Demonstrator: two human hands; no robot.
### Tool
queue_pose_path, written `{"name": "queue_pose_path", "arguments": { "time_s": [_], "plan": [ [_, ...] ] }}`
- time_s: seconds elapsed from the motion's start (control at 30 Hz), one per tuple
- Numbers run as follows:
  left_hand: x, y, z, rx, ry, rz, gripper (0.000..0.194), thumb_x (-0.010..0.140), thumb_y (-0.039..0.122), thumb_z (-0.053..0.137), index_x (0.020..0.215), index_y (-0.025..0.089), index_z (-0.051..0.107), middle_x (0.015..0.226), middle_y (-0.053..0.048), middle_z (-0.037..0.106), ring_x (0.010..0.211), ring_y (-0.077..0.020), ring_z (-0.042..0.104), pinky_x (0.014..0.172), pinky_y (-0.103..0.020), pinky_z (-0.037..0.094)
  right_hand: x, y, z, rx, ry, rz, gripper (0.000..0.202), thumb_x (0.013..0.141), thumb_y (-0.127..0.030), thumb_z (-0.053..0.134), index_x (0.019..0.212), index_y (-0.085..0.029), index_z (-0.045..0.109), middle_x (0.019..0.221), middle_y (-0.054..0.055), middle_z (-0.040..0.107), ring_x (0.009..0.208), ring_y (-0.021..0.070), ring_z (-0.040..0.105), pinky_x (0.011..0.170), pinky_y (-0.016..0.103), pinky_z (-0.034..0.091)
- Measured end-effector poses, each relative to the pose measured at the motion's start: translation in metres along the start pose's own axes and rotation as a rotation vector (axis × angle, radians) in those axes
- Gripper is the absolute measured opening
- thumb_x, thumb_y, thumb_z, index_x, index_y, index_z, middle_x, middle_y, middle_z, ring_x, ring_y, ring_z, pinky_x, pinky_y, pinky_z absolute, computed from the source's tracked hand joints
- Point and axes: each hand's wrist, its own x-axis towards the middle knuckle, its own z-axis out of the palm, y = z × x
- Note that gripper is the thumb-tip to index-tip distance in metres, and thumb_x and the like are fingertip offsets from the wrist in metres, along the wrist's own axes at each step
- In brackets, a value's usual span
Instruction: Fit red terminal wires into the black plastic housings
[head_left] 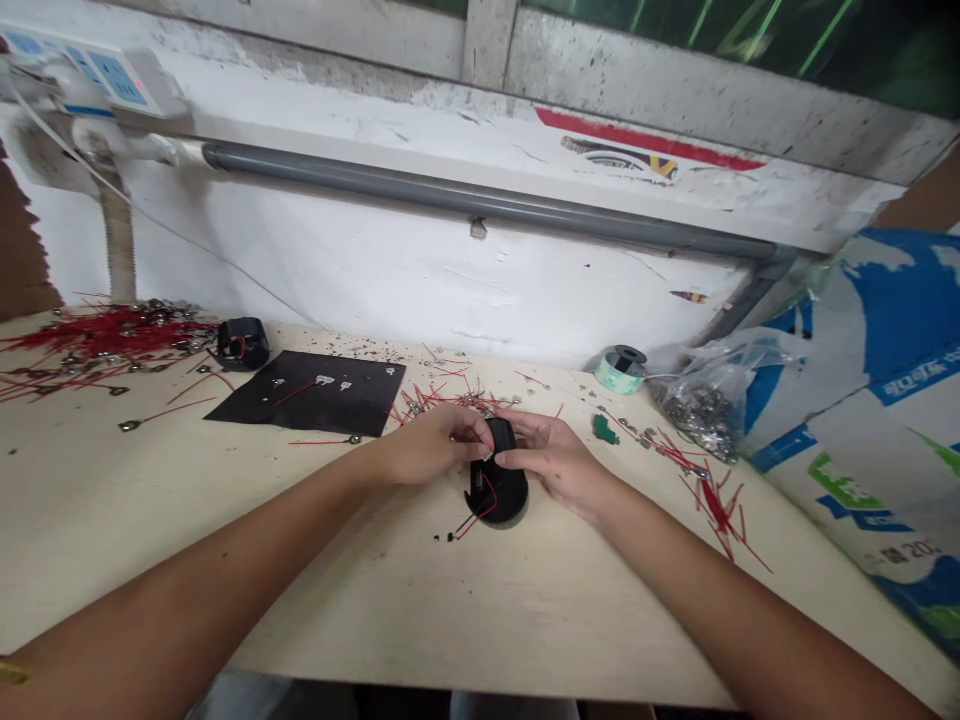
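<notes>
A black plastic housing (504,492) with a round base and a raised block lies in front of me on the table. A red and a black wire run out of it to a small black end piece (451,537). My left hand (442,442) pinches a small pale metal piece (487,456) against the left of the raised block. From the other side my right hand (555,458) grips the housing, thumb in front and fingers behind. The fingertips partly hide the metal piece. Just behind the hands lie red wires with metal tabs (435,402).
A black sheet (307,395) carries several metal tabs. At the left are a heap of red wires (112,335) and another black housing (242,343). To the right are a green piece (604,429), a tape-like roll (621,368), a bag of metal parts (701,405) and a large blue-white package (862,400).
</notes>
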Motion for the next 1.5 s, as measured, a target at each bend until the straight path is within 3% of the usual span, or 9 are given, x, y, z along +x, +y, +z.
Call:
{"name": "queue_pose_path", "arguments": {
  "time_s": [0.2,0.47,0.67,0.83,1.0,1.2,1.5],
  "plan": [
    [-0.002,-0.005,0.006,0.17,0.043,0.032,0.012,0.087,0.026,0.056,0.083,0.017,0.063,0.075,-0.001,0.06,0.069,-0.0138,0.054,0.064,-0.026,0.04,0.0,-0.001,0.002,-0.013,0.023,0.018,0.063,0.051,-0.013,0.088,0.111,-0.021,0.072,0.095,0.004,0.076,0.082,0.0203,0.069,0.081,0.041,0.057],
    [-0.002,-0.006,-0.001,0.112,-0.03,0.047,0.013,0.088,0.027,0.057,0.088,0.017,0.065,0.083,-0.003,0.064,0.078,-0.0165,0.06,0.071,-0.029,0.045,-0.001,-0.002,0.002,0.017,-0.023,0.021,0.061,0.051,-0.011,0.086,0.111,-0.021,0.073,0.096,0.004,0.077,0.091,0.0214,0.07,0.098,0.045,0.05],
    [-0.004,-0.004,0.005,0.244,0.043,0.065,0.011,0.088,0.023,0.054,0.087,0.018,0.063,0.081,-0.003,0.065,0.073,-0.0154,0.059,0.065,-0.027,0.043,0.0,-0.001,0.0,0.006,-0.03,0.014,0.063,0.053,-0.011,0.086,0.113,-0.02,0.072,0.096,0.004,0.078,0.092,0.0214,0.07,0.101,0.046,0.047],
    [-0.007,0.004,0.009,0.388,0.117,0.131,0.01,0.087,0.019,0.054,0.086,0.018,0.064,0.073,-0.001,0.061,0.062,-0.012,0.052,0.058,-0.025,0.038,0.002,0.004,-0.002,0.005,-0.016,-0.016,0.063,0.053,-0.012,0.087,0.114,-0.019,0.072,0.096,0.004,0.078,0.089,0.0204,0.069,0.096,0.043,0.05],
    [-0.008,0.001,0.005,0.476,0.141,0.175,0.011,0.084,0.018,0.057,0.086,0.017,0.068,0.077,-0.002,0.066,0.065,-0.0127,0.055,0.06,-0.025,0.04,0.001,0.002,-0.002,0.014,0.011,0.02,0.069,0.052,-0.016,0.092,0.117,-0.021,0.07,0.103,0.006,0.076,0.085,0.0194,0.069,0.081,0.037,0.057],
    [-0.007,0.0,0.003,0.486,0.162,0.154,0.015,0.084,0.021,0.059,0.086,0.017,0.073,0.076,-0.004,0.069,0.066,-0.0137,0.059,0.062,-0.025,0.043,-0.003,-0.002,-0.001,0.007,0.022,0.033,0.068,0.055,-0.021,0.092,0.12,-0.023,0.068,0.11,0.008,0.075,0.09,0.0222,0.069,0.067,0.033,0.06],
    [-0.006,0.009,0.003,0.503,0.167,0.108,0.014,0.079,0.017,0.063,0.081,0.017,0.077,0.076,-0.006,0.072,0.067,-0.016,0.062,0.062,-0.027,0.044,-0.004,-0.002,0.005,0.005,0.06,0.009,0.07,0.056,-0.024,0.093,0.121,-0.021,0.068,0.103,0.009,0.076,0.082,0.0216,0.07,0.06,0.033,0.061]
  ]
}}
